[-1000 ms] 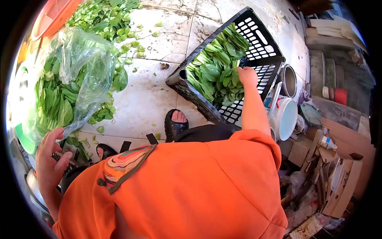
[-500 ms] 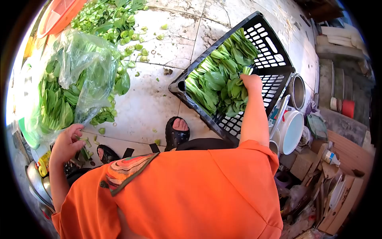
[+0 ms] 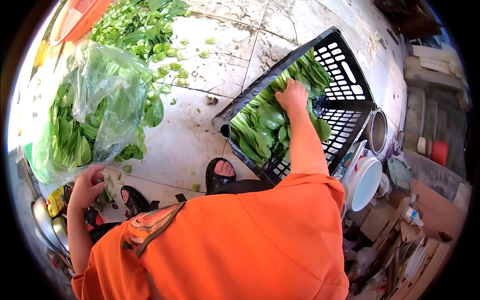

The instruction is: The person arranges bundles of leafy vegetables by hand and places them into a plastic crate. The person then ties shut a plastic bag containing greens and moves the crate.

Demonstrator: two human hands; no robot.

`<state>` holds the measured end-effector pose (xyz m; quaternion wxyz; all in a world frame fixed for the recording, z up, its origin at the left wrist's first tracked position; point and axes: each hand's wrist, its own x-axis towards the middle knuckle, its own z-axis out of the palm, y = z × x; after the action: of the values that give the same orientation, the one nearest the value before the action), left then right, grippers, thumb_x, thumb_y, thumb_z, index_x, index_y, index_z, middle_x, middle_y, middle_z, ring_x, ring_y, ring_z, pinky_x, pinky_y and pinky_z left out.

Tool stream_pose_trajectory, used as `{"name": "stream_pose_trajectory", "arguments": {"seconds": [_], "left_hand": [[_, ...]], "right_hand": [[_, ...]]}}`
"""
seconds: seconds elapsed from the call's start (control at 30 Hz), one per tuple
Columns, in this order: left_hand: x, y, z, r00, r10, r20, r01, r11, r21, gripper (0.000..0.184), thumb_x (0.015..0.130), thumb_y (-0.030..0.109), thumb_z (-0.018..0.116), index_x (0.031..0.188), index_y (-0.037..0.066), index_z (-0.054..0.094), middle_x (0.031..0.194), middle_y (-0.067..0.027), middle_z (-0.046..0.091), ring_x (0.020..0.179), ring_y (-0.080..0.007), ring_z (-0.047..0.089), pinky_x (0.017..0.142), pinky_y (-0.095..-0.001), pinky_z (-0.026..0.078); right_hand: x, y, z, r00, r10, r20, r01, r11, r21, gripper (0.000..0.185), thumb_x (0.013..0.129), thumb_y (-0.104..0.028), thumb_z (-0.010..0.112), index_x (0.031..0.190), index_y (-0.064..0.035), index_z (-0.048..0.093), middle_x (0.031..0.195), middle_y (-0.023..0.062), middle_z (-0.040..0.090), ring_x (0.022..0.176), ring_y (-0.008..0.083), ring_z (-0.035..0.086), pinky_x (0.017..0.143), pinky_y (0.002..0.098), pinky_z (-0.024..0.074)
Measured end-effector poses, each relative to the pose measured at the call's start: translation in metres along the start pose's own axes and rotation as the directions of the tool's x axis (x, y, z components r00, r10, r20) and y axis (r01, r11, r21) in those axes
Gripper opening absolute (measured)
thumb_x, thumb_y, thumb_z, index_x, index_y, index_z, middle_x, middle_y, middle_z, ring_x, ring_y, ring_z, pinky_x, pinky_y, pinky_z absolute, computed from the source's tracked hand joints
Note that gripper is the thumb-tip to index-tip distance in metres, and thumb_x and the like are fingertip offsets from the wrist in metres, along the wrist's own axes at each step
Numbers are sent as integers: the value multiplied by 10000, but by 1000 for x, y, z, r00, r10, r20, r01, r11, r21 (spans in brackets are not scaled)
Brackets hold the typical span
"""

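Note:
A black plastic crate stands tilted on the floor, holding many heads of bok choy. Over the middle of this heap is my right hand, its fingers curled down around stalks; the fingertips are partly hidden among them. To the left lies a clear plastic bag with more bok choy inside. My left hand is at the bag's near edge, fingers bent against the film and thumb a little apart.
Cut bok choy trimmings are piled and scattered on the tiled floor. An orange basket sits at upper left. Right of the crate are a white bucket, a metal pot and stacked wood scraps. Metal bowls lie at lower left.
My right hand has moved up and left over the bok choy in the crate, and some leaves there have shifted. My left hand stays by the bag's edge.

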<state>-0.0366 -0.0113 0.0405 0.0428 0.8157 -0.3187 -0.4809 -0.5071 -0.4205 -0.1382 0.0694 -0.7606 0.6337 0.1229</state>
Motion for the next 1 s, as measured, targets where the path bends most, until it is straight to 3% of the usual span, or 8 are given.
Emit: {"name": "stream_pose_trajectory", "arguments": {"seconds": [0.33,0.4,0.47,0.6,0.77,0.83,0.87,1.0], "left_hand": [[-5,-16,14,991,-128,-30,129,991,27,501,768,41,729,1239,25,558,895,-47,628,741,-127,577,696,-286,501],[-7,-14,17,990,-131,-46,131,991,9,496,770,39,727,1236,20,557,890,-44,624,739,-122,574,690,-281,498],[-11,-8,16,982,-186,-30,184,981,-68,489,777,39,720,1237,18,557,885,-36,615,742,-118,567,689,-278,494],[-9,-18,16,978,-206,-30,203,974,-97,475,783,33,706,1234,16,559,882,-28,604,751,-117,569,697,-274,495],[-3,-15,17,981,-185,-67,185,983,-5,473,770,11,686,1226,6,559,894,-45,594,754,-132,582,714,-281,505],[-5,8,14,980,-190,-62,191,981,16,474,767,8,685,1225,3,558,898,-53,595,755,-138,585,715,-285,507],[-6,20,12,980,-193,-52,195,980,33,476,764,5,683,1223,1,558,902,-61,595,755,-143,588,716,-289,509],[-6,43,4,984,-170,-54,173,983,57,474,764,2,680,1221,0,554,910,-67,596,751,-149,593,710,-293,513]], "right_hand": [[17,14,5,994,-92,-58,90,995,-38,432,744,-387,717,1057,-97,653,1051,102,639,1078,296,588,910,465,451],[18,17,-13,984,-110,140,119,992,-51,410,765,-422,703,1009,-95,657,1056,106,667,1054,290,613,930,452,448],[14,24,-46,983,-122,140,120,993,21,413,749,-434,691,932,-66,658,976,141,682,962,318,646,893,444,474],[33,51,-84,995,-1,-95,5,999,39,393,725,-399,686,884,-39,677,889,162,681,870,343,659,867,449,498],[90,76,-47,981,-35,-192,38,999,14,508,698,-385,760,1047,-31,657,1135,151,636,1109,326,579,926,441,482],[91,73,-30,932,-22,-363,115,965,236,752,660,-344,829,1282,-40,533,1227,169,594,1157,335,557,990,439,452],[90,74,-26,965,-9,-262,82,959,270,982,629,-323,872,1435,-75,370,1297,179,550,1201,344,533,1025,446,430],[87,73,4,963,-40,-265,82,986,148,1081,616,-346,885,1486,-115,287,1384,163,473,1302,325,440,1077,452,371]]}}
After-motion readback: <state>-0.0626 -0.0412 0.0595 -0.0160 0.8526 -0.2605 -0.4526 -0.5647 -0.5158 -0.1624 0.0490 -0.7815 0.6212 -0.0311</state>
